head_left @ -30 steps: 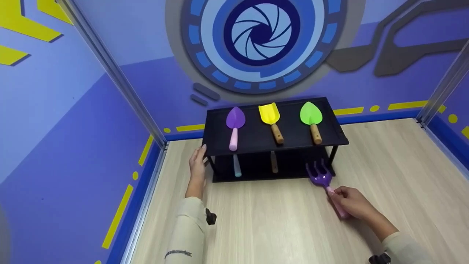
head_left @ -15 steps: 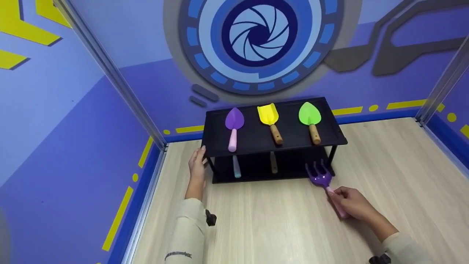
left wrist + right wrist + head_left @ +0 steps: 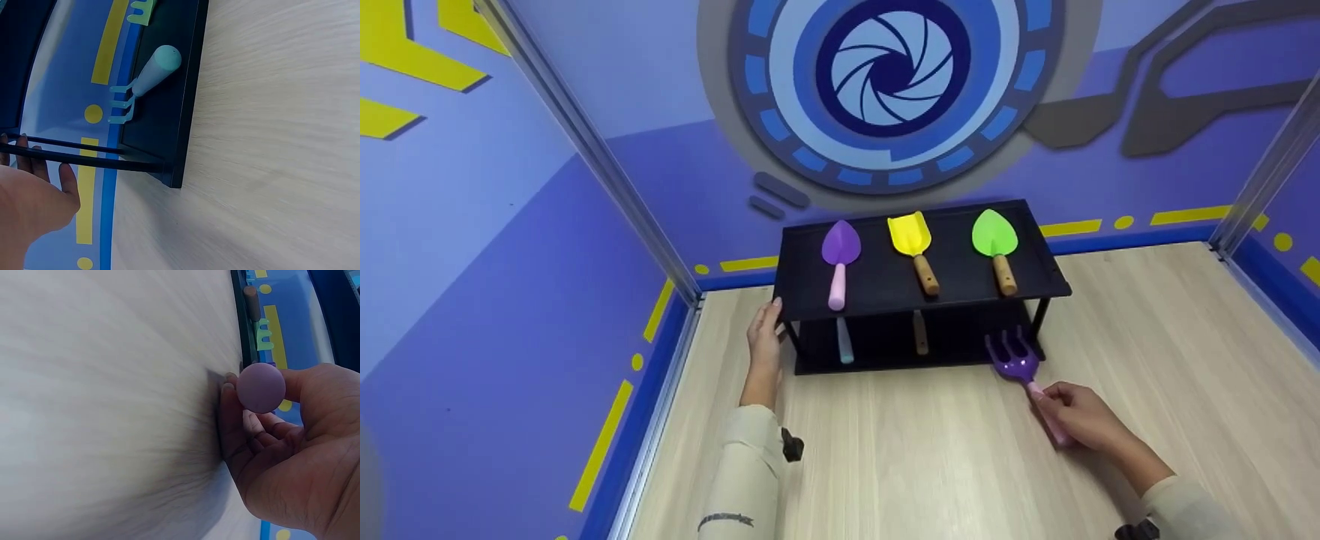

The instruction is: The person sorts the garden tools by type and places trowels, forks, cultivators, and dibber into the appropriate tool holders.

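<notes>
My right hand [image 3: 1081,415] grips the pink handle of a purple hand fork [image 3: 1016,366] between thumb and fingers. The fork's tines reach over the front right corner of the lower tier of a black two-tier shelf [image 3: 877,298]. In the right wrist view, the handle's round pink end [image 3: 261,388] faces the camera, and the hand hides most of the fork. My left hand [image 3: 765,337] holds the shelf's left end near the upper front corner. The left wrist view has its fingers [image 3: 39,166] beside and partly behind the thin black post [image 3: 84,160].
On the upper tier lie a purple trowel [image 3: 841,243], a yellow scoop [image 3: 911,234] and a green trowel [image 3: 994,233]. A blue hand fork [image 3: 152,76] and a green fork [image 3: 143,11] with a wooden handle [image 3: 921,334] lie below. Patterned walls [image 3: 660,187] enclose the wooden table [image 3: 885,450].
</notes>
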### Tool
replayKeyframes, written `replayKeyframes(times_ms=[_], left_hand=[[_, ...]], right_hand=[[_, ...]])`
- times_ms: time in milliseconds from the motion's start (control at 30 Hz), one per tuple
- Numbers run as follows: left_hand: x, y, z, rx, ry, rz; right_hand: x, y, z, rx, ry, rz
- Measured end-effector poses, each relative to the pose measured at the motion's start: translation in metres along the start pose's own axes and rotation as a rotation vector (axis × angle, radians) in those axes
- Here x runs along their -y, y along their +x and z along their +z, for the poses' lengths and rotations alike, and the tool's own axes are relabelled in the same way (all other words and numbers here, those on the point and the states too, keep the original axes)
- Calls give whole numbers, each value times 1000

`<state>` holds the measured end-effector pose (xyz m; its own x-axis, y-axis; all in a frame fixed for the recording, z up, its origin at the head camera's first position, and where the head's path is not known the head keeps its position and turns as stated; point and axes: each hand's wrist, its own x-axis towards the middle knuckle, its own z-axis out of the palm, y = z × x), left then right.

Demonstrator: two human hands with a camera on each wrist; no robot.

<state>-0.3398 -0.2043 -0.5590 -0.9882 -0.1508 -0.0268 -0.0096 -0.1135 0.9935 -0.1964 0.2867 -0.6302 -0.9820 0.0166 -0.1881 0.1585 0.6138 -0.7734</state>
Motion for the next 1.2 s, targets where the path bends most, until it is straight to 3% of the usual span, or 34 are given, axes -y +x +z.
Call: replayKeyframes(times_ms=[767, 1200], left_hand=[[7, -4, -2, -7, -2, -12], [0, -5, 0, -25, 11, 15]], right_hand=[[-1, -1, -2, 53, 18, 42], [1, 0, -4, 37, 20, 40]])
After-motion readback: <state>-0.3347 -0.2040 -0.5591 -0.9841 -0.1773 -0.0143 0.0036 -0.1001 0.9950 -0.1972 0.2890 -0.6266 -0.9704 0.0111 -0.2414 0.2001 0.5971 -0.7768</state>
